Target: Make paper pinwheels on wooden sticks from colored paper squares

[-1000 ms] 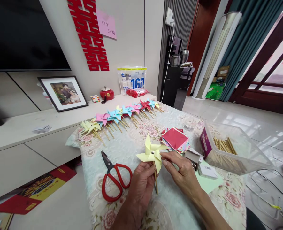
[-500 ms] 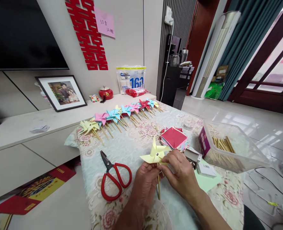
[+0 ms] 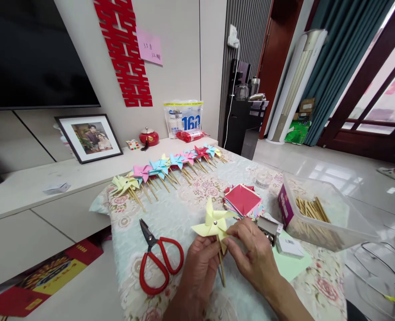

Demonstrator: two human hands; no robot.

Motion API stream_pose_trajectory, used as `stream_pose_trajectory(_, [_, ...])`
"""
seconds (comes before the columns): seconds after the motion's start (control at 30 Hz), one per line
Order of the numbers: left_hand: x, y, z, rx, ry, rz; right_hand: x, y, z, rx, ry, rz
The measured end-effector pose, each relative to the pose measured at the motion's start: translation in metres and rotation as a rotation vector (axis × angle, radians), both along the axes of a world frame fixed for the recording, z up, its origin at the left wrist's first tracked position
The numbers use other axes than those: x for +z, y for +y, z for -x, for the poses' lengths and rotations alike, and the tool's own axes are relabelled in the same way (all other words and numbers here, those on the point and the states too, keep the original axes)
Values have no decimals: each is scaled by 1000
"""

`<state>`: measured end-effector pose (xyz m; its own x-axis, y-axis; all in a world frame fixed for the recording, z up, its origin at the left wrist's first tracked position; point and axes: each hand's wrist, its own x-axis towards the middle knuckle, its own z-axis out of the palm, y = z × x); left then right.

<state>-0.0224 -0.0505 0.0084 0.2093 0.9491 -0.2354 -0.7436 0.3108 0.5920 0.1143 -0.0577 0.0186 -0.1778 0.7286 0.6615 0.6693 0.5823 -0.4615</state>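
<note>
A pale yellow paper pinwheel point(image 3: 214, 224) with a small metal pin at its centre is between my hands, above the tablecloth. My left hand point(image 3: 200, 263) is closed around its wooden stick point(image 3: 222, 269) just under the blades. With thumb and fingers, my right hand point(image 3: 251, 247) pinches the pinwheel at its lower right blade. Red-handled scissors point(image 3: 155, 249) lie to the left of my left hand. Beyond my right hand are a stack of coloured paper squares point(image 3: 242, 199) and an opened small box of metal pins point(image 3: 268, 229).
Finished pinwheels, such as a pink one point(image 3: 141, 171), lie in a row along the table's far left edge. A clear plastic bin point(image 3: 347, 227) with wooden sticks stands at right. Near it are a small white box point(image 3: 290, 247) and green paper point(image 3: 296, 266). A person's foot point(image 3: 391, 173) shows far right.
The pinwheel has tipped so its face turns more toward me, and its lower blade now shows. Both hands keep their hold. A foot has come into view at the far right.
</note>
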Motion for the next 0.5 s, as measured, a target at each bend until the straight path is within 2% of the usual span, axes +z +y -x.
stream_pose_trajectory(0.07, [-4,7,8,66,-14,6,-1,0,3,12,34,129])
stream_pose_trajectory(0.23, [-14,22,26,225,-46,127,-7,0,12,65,-41,614])
stream_pose_trajectory(0.33, [-17,28,27,282,-60,149,-11,1,14,77,-67,680])
stream_pose_trajectory(0.5, [-15,39,14,264,-51,83,-16,5,11,38,-31,628])
